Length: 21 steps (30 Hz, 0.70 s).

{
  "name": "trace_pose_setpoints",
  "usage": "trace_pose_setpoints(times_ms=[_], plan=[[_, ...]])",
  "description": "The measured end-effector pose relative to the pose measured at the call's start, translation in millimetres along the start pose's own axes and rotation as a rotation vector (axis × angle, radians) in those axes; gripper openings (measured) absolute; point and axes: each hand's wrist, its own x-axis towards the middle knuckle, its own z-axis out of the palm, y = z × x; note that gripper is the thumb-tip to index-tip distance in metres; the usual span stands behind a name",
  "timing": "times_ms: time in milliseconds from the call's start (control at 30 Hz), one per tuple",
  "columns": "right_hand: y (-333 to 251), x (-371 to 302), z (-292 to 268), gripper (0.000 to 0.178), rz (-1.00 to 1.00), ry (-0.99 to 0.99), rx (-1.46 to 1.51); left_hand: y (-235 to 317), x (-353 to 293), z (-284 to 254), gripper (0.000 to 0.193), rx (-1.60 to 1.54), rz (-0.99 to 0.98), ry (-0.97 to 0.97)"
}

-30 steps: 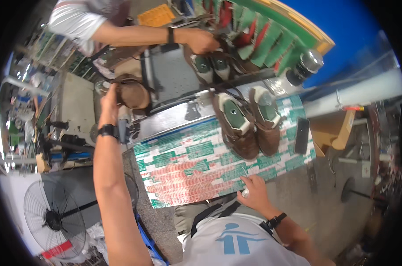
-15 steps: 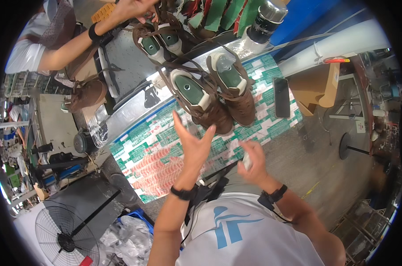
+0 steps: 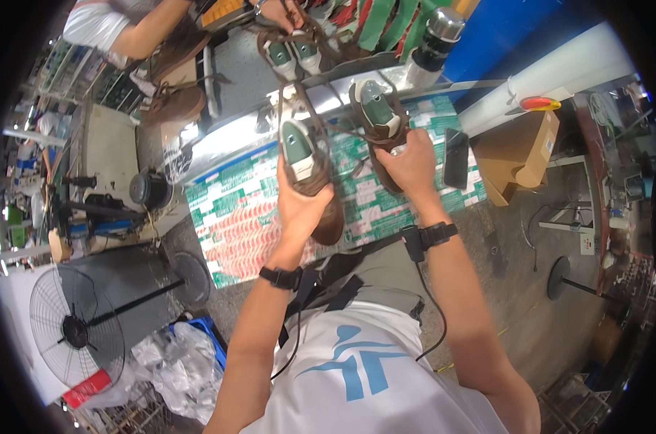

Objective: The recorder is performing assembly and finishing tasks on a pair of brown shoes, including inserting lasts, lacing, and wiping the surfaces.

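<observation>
The person's left hand (image 3: 299, 206) is clamped round a brown lace-up shoe (image 3: 326, 220), the thumb along its near right side and the fingers on its left. That shoe sits well to the left of the black smartphone (image 3: 456, 159), which lies at the right end of the worktop (image 3: 234, 246) with its green, white and red print. Just left of the phone, nearer than the first, is the second lace-up shoe (image 3: 386, 176), and the right hand (image 3: 409, 160) is closed on it below the opening; something small and pale shows by the thumb, too small for me to name.

Both shoes have brown uppers, cream-white lining about the opening and a deep green insole; on the first, a round mark stands out on the green. Their toes point toward the wearer, and loose brown laces trail off past the heels.

Beyond the phone and a little to its left stands a steel-and-black flask (image 3: 433, 47). Farther off on that side, a co-worker's hand (image 3: 283, 14) is at a similar pair of shoes (image 3: 294, 58) with green insoles. An open cardboard box (image 3: 512, 155) sits just right of the phone.
</observation>
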Motion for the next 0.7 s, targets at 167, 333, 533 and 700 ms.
trace_pose_setpoints(times_ms=[167, 333, 533, 700], plan=[[-11, -36, -17, 0.053, -0.105, -0.125, -0.119, -45, -78, -65, 0.112, 0.416, -0.122, 0.008], [-10, -68, -14, 0.068, 0.003, -0.159, -0.149, -91, -92, -108, 0.092, -0.06, -0.189, -0.091], [-49, -109, -26, 0.036, -0.181, 0.003, 0.16, -71, -80, -132, 0.058, -0.456, -0.673, 0.094], [-104, -176, 23, 0.071, -0.284, -0.359, 0.189, -51, -80, -121, 0.063, -0.147, -0.601, -0.165]])
